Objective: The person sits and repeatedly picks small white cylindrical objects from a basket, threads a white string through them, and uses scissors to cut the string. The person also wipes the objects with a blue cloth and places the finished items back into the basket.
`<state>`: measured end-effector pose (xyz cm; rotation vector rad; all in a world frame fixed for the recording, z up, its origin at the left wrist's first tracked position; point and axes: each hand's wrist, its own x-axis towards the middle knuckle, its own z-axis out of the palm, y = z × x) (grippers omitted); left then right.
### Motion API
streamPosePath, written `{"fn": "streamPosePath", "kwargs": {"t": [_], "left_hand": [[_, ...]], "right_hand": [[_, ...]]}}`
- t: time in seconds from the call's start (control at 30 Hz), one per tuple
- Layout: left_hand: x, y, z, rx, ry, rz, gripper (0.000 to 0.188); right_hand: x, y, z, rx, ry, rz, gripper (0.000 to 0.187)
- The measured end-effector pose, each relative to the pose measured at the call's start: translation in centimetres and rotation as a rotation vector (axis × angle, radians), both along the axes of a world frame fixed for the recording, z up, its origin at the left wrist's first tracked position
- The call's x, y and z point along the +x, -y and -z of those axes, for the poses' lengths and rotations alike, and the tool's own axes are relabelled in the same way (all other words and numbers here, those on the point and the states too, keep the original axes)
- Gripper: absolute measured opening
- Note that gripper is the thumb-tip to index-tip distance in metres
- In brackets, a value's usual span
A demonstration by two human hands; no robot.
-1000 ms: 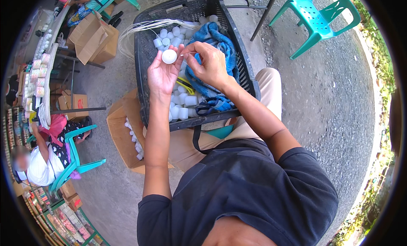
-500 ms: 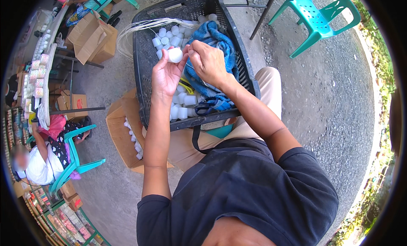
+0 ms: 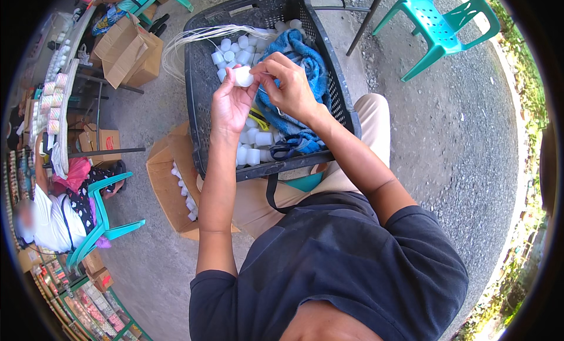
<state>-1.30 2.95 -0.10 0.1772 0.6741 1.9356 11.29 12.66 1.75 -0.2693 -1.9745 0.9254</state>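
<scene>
My left hand (image 3: 230, 109) holds a small white cylinder (image 3: 242, 78) upright in its fingertips, above a black plastic crate (image 3: 195, 123). Close against the cylinder's right side, my right hand (image 3: 289, 89) pinches with thumb and forefinger; what lies between them is too small to make out. Several similar white cylinders (image 3: 264, 139) are loose in the crate. A blue patterned towel (image 3: 317, 71) lies bunched along its right side. A yellow-handled tool (image 3: 258, 119) and dark blue looped handles (image 3: 283, 151) show below my hands. Thin white strands (image 3: 220, 33) lie over the crate's far left edge.
An open cardboard box (image 3: 161, 179) with white cylinders stands left of the crate. Farther left are a table (image 3: 66, 106) bearing spools, a seated person (image 3: 59, 220) and another cardboard box (image 3: 144, 68). A teal plastic chair (image 3: 437, 35) stands at the far right.
My right fingers have shifted slightly left, and the forefinger now reaches toward the cylinder's rim. My left hand has barely moved. The seated person on the left has changed posture, arm reaching up toward the table.
</scene>
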Motion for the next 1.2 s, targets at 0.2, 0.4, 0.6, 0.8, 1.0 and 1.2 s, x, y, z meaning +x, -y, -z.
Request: {"fn": "streamPosePath", "kwargs": {"t": [0.2,0.4,0.6,0.8,1.0,1.2], "left_hand": [[0.1,0.0,0.2,-0.017,-0.043,-0.029,0.028],[0.1,-0.1,0.5,-0.023,-0.114,-0.050,0.027],[0.4,-0.2,0.4,-0.039,-0.204,-0.097,0.029],[-1.0,0.1,0.1,0.026,-0.075,-0.192,0.027],[-0.1,-0.1,-0.3,0.014,-0.165,-0.149,0.029],[0.7,-0.1,0.4,0.011,-0.236,-0.092,0.035]], "right_hand": [[0.0,0.1,-0.1,-0.026,0.014,0.001,0.009],[-0.1,0.2,-0.1,-0.060,0.014,0.010,0.011],[-0.5,0.2,0.0,0.010,0.039,0.018,0.015],[0.8,0.6,-1.0,-0.299,0.202,0.004,0.018],[0.0,0.6,-0.2,-0.065,0.102,0.049,0.009],[-0.7,0.5,0.2,-0.044,0.067,0.112,0.020]]}}
